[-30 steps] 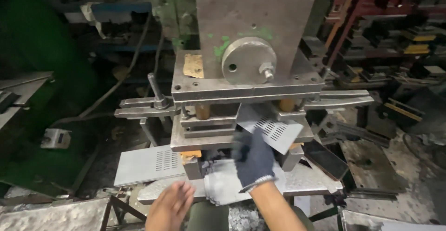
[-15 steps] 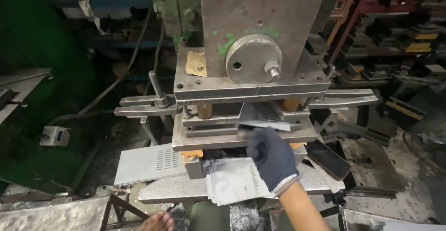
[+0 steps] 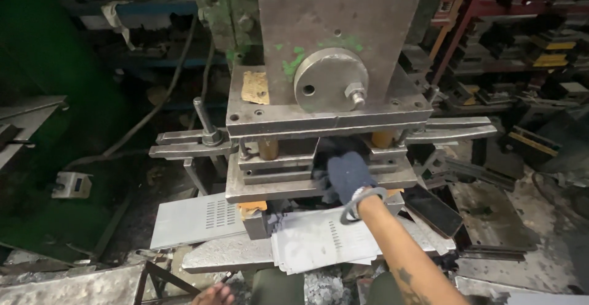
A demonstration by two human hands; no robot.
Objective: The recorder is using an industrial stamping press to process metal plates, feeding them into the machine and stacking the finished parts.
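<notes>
My right hand (image 3: 347, 175), in a dark blue glove, reaches into the gap between the upper and lower die plates of a grey metal press (image 3: 325, 105). Its fingers are hidden inside the gap, so I cannot tell whether they grip anything. Just below my wrist a stack of thin perforated metal sheets (image 3: 310, 243) lies on the press bed (image 3: 221, 253). Only the fingers of my bare left hand (image 3: 215, 294) show at the bottom edge, low and apart from the press, with nothing seen in them.
Another perforated sheet (image 3: 193, 220) lies left of the die. A flat black tray-like object (image 3: 432, 210) sits to the right of my forearm. Clamp bars (image 3: 190, 145) stick out on both sides. Cluttered shelves stand behind, and metal scrap lies on the floor.
My right hand has risen from the sheet stack and pushed forward into the die gap. My left hand has dropped to the bottom edge of view.
</notes>
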